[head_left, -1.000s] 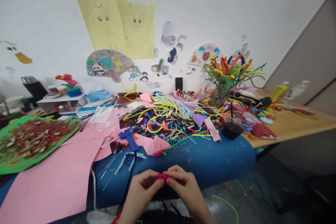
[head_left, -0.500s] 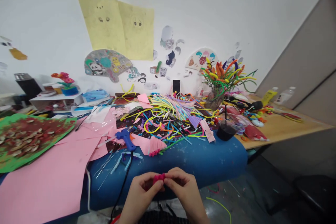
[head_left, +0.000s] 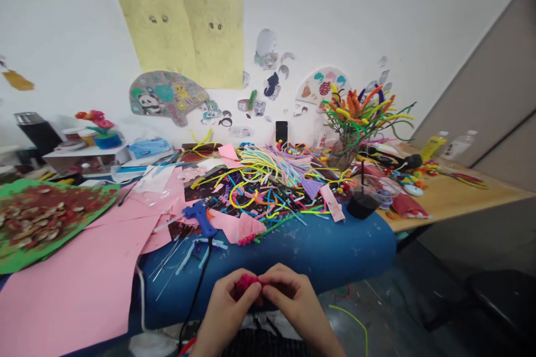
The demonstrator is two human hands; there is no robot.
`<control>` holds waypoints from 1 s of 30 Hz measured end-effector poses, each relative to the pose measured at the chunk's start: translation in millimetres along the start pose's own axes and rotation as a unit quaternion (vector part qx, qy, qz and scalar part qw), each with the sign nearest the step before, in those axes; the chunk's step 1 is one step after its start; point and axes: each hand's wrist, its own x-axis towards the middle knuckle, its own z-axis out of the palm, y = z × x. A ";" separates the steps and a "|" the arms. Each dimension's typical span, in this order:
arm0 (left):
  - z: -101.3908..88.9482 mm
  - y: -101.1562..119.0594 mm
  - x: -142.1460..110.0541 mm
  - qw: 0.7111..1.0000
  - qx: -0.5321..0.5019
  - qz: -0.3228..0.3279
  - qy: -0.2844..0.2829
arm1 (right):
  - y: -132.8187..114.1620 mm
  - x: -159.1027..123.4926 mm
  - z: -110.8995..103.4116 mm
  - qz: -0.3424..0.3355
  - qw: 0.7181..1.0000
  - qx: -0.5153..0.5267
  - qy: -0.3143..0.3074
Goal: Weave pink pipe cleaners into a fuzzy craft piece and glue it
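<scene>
Between my two hands, just in front of the table's near edge, is a small fuzzy magenta piece (head_left: 247, 282) that looks like bent pipe cleaner. My left hand (head_left: 228, 298) pinches it between thumb and forefinger, and most of it shows there. The fingertips of my right hand (head_left: 291, 294) press together at its right end, against the left fingertips. Curled fingers hide the lower part of the piece. Beyond my hands, a blue glue gun (head_left: 201, 217) lies on the table beside a pink pleated cone-like piece (head_left: 250, 227) with a magenta fringe.
Loose pipe cleaners (head_left: 276, 164) heap up mid-table. Pink paper (head_left: 96, 268) and a green sheet with brown chips (head_left: 104, 201) cover the left. A dark cup (head_left: 362, 204) stands near the right edge, before a vase of pipe-cleaner flowers (head_left: 343, 150). The glue gun's cord (head_left: 196, 295) hangs over the blue tablecloth.
Both hands stay together on the magenta piece. More of it now shows inside my left hand and less between the fingertips. The camera view has shifted slightly.
</scene>
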 end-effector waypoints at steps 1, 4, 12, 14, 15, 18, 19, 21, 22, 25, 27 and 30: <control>0.0 1.5 -0.2 1.000 0.005 0.000 -0.002 | -0.2 -0.2 -0.2 0.000 1.000 -0.003 -0.002; 0.2 6.9 0.4 1.000 0.011 0.003 0.005 | 1.9 -0.7 1.5 0.012 1.000 0.012 0.014; -2.3 5.5 -0.5 1.000 -0.003 0.018 0.004 | 10.9 -0.6 11.8 0.059 0.990 0.103 0.081; -2.7 3.1 -1.1 1.000 -0.012 0.016 -0.003 | 9.8 -0.7 13.3 0.061 0.989 0.109 0.084; -2.6 2.1 -1.1 1.000 -0.019 0.016 -0.002 | 9.1 -0.9 14.1 0.061 0.989 0.110 0.082; -0.9 0.3 -0.7 0.999 -0.036 0.016 0.018 | 7.4 -1.6 17.6 0.058 0.989 0.105 0.086; 0.0 0.1 -0.6 0.999 -0.039 0.015 0.025 | 7.0 -1.8 19.1 0.057 0.989 0.104 0.090; 1.9 0.2 -0.4 0.998 -0.042 0.014 0.036 | 6.1 -2.3 22.2 0.057 0.988 0.110 0.097; 2.9 0.3 -0.5 0.998 -0.044 0.014 0.041 | 5.6 -2.7 23.7 0.057 0.987 0.114 0.100; 5.4 1.2 -1.0 0.997 -0.050 0.017 0.055 | 3.9 -4.3 27.2 0.051 0.986 0.117 0.103; 6.1 2.6 -1.2 0.996 -0.056 0.018 0.060 | 3.4 -5.8 28.4 0.037 0.988 0.106 0.105; 5.5 6.8 -0.8 0.997 -0.063 0.016 0.049 | 5.0 -7.2 28.0 0.013 0.988 0.099 0.114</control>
